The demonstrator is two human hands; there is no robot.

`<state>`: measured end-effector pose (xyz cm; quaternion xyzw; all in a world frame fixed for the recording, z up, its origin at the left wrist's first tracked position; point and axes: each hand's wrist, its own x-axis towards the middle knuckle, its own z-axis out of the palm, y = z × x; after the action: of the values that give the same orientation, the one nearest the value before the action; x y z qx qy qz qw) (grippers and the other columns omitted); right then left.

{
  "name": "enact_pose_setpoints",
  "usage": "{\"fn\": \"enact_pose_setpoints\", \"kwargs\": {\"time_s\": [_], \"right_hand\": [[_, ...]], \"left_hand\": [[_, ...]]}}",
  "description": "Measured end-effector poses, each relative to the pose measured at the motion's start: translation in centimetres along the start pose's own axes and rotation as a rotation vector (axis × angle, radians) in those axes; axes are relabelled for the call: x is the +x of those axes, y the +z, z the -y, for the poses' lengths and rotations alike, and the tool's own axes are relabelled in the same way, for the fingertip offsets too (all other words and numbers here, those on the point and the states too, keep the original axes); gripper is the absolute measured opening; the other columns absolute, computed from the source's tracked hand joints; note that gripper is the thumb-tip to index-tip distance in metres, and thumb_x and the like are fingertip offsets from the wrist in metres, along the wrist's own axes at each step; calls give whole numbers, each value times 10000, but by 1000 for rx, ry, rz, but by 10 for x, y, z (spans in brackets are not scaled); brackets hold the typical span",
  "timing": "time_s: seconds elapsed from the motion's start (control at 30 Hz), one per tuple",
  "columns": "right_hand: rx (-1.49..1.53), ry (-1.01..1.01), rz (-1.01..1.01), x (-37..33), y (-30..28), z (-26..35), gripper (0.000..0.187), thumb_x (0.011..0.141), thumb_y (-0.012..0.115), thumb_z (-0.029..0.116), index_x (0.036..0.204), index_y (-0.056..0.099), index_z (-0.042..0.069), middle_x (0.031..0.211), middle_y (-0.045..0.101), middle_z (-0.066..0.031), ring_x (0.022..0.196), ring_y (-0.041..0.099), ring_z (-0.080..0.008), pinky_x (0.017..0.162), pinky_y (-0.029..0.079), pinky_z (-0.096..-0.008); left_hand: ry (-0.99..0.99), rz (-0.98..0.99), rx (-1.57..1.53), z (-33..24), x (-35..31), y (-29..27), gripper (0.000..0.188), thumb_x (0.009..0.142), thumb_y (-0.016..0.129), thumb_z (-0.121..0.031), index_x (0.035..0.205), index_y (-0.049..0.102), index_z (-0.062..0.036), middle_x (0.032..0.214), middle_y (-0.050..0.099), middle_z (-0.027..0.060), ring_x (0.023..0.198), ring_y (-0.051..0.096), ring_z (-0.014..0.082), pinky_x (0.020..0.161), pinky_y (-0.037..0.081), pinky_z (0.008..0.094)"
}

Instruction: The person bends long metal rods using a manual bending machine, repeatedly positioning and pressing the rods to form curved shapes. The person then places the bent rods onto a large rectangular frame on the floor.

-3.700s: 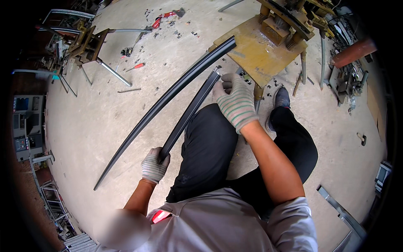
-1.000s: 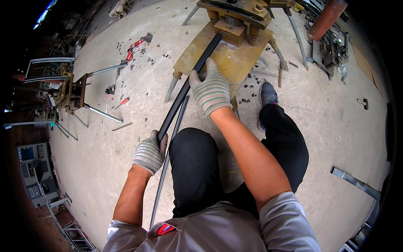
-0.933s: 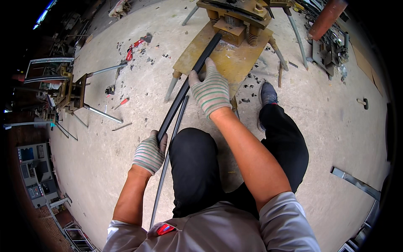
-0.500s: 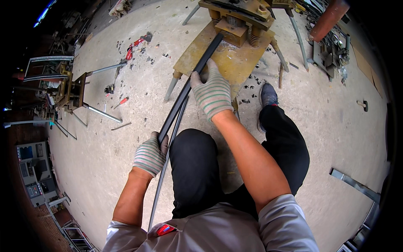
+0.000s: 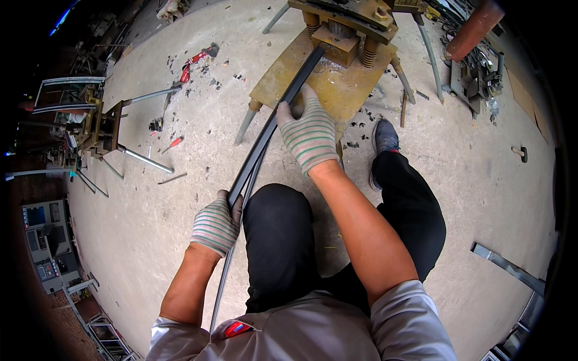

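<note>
Both my hands wear striped knit gloves and grip one long black metal profile (image 5: 256,150). My left hand (image 5: 217,222) is closed round its near end, beside my left knee. Farther up, my right hand (image 5: 308,129) pinches it between thumb and fingers. The profile slants up and to the right, its far end at the block of a yellow-brown punch press (image 5: 340,45). Whether that end sits inside the block cannot be made out. A second thin bar (image 5: 227,271) runs beneath the profile, past my left hand and along my left leg.
The press's yellow base plate (image 5: 274,75) stands on pipe legs. At left is another legged press (image 5: 99,129). Dark scraps, a red-handled screwdriver (image 5: 174,143) and a red tool (image 5: 195,60) lie on the floor. A hammer (image 5: 521,153) and a metal bar (image 5: 506,268) lie at right.
The profile and my right hand have shifted very slightly to the right in the picture. Both hands keep their hold, and the press looks slightly shifted the same way.
</note>
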<state>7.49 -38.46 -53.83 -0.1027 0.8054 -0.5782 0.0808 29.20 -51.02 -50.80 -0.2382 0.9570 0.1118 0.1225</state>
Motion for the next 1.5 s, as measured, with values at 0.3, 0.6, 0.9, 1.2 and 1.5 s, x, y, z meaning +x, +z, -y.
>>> {"fn": "enact_pose_setpoints", "kwargs": {"time_s": [0.3, 0.6, 0.9, 1.2, 1.5], "right_hand": [[32, 15, -16, -1, 0, 0, 617, 938, 659, 231, 1446, 471, -66, 817, 722, -159, 771, 723, -304, 762, 568, -410], [43, 11, -31, 0, 1, -4, 592, 935, 657, 232, 1424, 501, -63, 807, 718, -156, 759, 720, -292, 758, 569, -403], [-97, 41, 29, -10, 16, -9, 653, 942, 633, 425, 1331, 495, -82, 982, 706, -320, 957, 700, -462, 877, 541, -518], [5, 240, 239, -24, 23, 9, 616, 940, 646, 495, 1071, 581, -104, 1042, 643, -340, 1104, 589, -486, 1013, 441, -532], [115, 221, 166, -23, 37, -8, 448, 996, 578, 363, 989, 563, -84, 836, 681, -282, 804, 687, -436, 748, 542, -500]], "left_hand": [[-14, 15, 35, -5, -4, -2, 320, 1058, 549, -310, 1043, 529, 9, 737, 658, 286, 703, 654, 501, 613, 520, 553], [-44, 73, 79, -10, -4, -5, 415, 1058, 526, -355, 1134, 562, 52, 743, 687, 270, 709, 695, 459, 652, 556, 515], [-63, 33, 108, -8, -2, -6, 333, 1056, 550, -327, 1072, 512, 4, 775, 678, 278, 716, 669, 491, 638, 534, 541], [-91, 58, 107, -12, -5, -6, 342, 1051, 551, -331, 1096, 527, 7, 756, 678, 274, 728, 683, 475, 660, 543, 537], [-62, 77, 3, -11, -13, -4, 418, 1034, 578, -344, 1227, 536, 25, 755, 687, 264, 737, 693, 467, 652, 548, 525]]}}
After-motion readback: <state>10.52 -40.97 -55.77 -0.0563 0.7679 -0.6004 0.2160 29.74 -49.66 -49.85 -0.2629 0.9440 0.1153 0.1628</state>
